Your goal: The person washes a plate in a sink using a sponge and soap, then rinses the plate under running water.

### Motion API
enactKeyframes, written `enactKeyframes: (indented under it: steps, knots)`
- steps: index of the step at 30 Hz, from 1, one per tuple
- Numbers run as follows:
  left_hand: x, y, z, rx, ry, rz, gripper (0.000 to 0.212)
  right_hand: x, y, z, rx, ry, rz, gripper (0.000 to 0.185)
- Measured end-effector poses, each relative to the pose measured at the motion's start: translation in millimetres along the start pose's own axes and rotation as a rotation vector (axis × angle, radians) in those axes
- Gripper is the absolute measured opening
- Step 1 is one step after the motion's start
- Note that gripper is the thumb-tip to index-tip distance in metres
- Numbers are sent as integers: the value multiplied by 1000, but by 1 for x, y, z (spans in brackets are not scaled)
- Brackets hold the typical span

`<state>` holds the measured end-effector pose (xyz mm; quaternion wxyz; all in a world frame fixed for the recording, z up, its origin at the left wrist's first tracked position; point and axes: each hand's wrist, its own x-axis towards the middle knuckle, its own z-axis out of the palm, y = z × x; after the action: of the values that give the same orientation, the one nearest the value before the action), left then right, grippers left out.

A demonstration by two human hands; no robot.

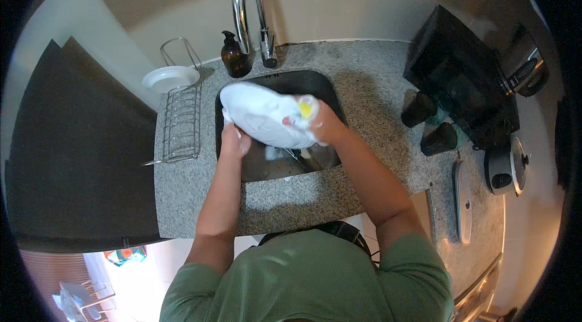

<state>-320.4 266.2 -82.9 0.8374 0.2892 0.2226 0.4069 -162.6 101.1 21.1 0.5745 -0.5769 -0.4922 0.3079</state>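
Observation:
A white, suds-covered dish [261, 110], blurred and tilted, is held over the dark sink [318, 81]. My left hand [235, 140] grips its lower left edge, with foam on the fingers. At the right end of the dish is my right hand [323, 123], closed around a foamy yellow sponge [306, 108] that touches the dish. Some utensils [300, 156] lie in the sink beneath it; their exact kind is unclear.
A chrome faucet [268, 44] and an amber pump bottle [235, 58] stand behind the sink. Left is a wire dish rack [182, 126] with a white plate [172, 78]. Dark cups [419, 109], a black appliance [459, 76] and a lidded pot [502, 167] stand right.

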Motion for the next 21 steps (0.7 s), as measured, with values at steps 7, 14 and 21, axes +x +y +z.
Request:
enactKeyframes:
  steps: [7,14,21]
  knots:
    - [-14,15,2,-103,-110,-369,40,-26,18,20,-715,-445,-240,32]
    - [-25,-5,-6,34,-78,-300,34,-5,36,81,-868,-636,-33,46]
    - [-35,3,14,174,-11,-171,37,71,93,58,-1065,-223,-4,27]
